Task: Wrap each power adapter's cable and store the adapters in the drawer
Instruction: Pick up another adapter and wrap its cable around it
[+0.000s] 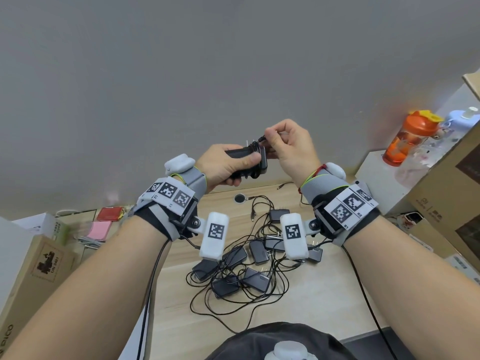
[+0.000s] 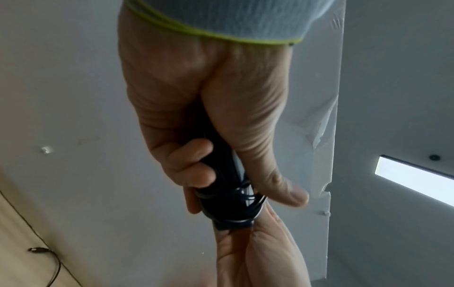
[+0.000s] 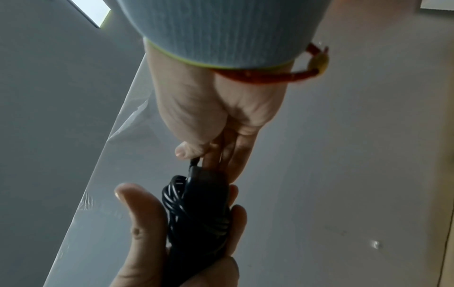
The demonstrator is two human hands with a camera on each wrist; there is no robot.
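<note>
Raised in front of the grey wall, my left hand (image 1: 228,165) grips a black power adapter (image 1: 242,154) whose thin black cable is wound several turns around its body (image 2: 229,205). My right hand (image 1: 283,144) pinches the cable's plug end (image 1: 261,138) between thumb and fingers just above the adapter (image 3: 201,205). The adapter's two metal prongs stick up behind the coil. Below, on the wooden desk (image 1: 324,294), lies a tangled pile of several black adapters (image 1: 249,268) with loose cables. No drawer is in view.
Cardboard boxes (image 1: 36,271) stand at the left, larger boxes (image 1: 446,183) at the right. An orange bottle (image 1: 407,137) sits on a white block at the right. Red and pink packets (image 1: 104,222) lie at the back left. A round cable hole (image 1: 240,198) is in the desk.
</note>
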